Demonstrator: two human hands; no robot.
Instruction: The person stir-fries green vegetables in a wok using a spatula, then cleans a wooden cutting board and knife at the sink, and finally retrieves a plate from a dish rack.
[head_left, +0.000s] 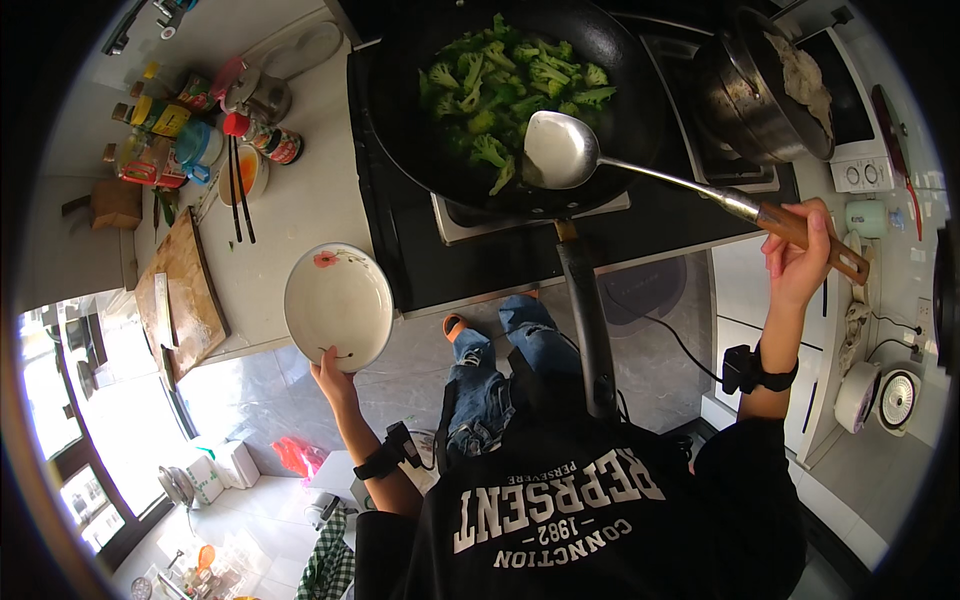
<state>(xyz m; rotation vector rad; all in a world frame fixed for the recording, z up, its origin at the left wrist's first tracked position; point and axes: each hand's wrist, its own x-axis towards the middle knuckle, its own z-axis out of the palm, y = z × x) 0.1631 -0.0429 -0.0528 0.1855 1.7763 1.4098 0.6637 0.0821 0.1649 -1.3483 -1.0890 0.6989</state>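
Observation:
My left hand (334, 375) grips the near rim of a white ceramic bowl (337, 307) with a red flower pattern; its inside looks bare. The bowl is in front of the counter's edge, left of the stove. My right hand (801, 244) is closed around the wooden handle of a metal wok spatula (561, 150). The spatula's blade is over the near right part of a black wok (637, 97), beside chopped broccoli (487, 82). The wok sits on the stove, its long black handle (585, 315) pointing towards me.
A metal pot (731, 97) with a cloth stands right of the wok. On the left counter (315, 172) are sauce bottles (277, 142), a small bowl (255, 176) with orange contents and chopsticks across it, and a cutting board (195, 300) with a cleaver (163, 311) at the edge.

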